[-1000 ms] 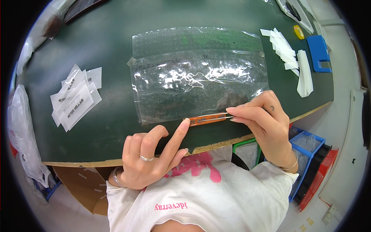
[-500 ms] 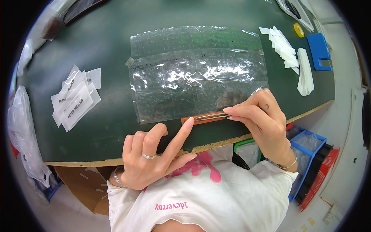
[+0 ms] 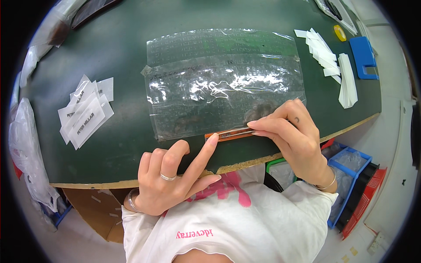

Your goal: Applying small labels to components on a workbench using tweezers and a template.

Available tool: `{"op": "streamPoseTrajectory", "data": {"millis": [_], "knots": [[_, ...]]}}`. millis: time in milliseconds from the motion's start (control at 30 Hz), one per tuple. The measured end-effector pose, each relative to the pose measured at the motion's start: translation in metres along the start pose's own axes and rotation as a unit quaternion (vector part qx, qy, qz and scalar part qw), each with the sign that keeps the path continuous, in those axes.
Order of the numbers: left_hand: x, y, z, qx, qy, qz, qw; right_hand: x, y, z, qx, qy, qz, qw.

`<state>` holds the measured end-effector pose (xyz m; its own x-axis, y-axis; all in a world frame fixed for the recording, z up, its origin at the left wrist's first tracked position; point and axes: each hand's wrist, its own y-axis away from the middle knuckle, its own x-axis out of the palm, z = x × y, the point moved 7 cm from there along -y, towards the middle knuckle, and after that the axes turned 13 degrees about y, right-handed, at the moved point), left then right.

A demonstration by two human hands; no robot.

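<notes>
My right hand pinches a pair of slim metal tweezers between thumb and fingertips. The tweezers point left and lie over an orange strip at the lower edge of a clear plastic sheet. On the strip's left end rests the index fingertip of my left hand. That hand is open: its index finger and thumb reach out apart, while the other fingers are bent and grip nothing. What lies under the tweezer tips is too small to make out.
White printed labels are heaped on the green table at left. White paper strips, a yellow tape roll and a blue holder sit at right. Plastic bags hang at left; blue crates stand below right.
My right hand has shifted slightly left with the tweezers, whose two arms now look closer together. My left fingertip has stayed on the orange strip.
</notes>
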<state>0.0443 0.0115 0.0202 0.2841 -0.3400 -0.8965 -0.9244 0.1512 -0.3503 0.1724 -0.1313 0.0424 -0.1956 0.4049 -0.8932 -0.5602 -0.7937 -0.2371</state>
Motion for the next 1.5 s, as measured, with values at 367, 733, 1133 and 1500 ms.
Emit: {"op": "streamPoseTrajectory", "data": {"millis": [367,733,1133,1500], "knots": [[0.001,-0.003,-0.001,0.01,0.012,-0.003,1.0,-0.022,-0.036,-0.041,-0.005,0.133,-0.129,0.983],[0.004,-0.011,-0.006,0.004,0.036,0.016,0.999,-0.01,-0.05,-0.048,-0.044,0.097,-0.113,0.988],[0.004,-0.01,-0.004,0.001,0.065,0.014,0.998,-0.011,-0.014,-0.026,0.055,-0.073,0.091,0.992],[0.006,-0.013,-0.008,0.007,0.044,0.037,0.998,-0.014,-0.013,-0.012,0.0,0.01,0.059,0.998]]}}
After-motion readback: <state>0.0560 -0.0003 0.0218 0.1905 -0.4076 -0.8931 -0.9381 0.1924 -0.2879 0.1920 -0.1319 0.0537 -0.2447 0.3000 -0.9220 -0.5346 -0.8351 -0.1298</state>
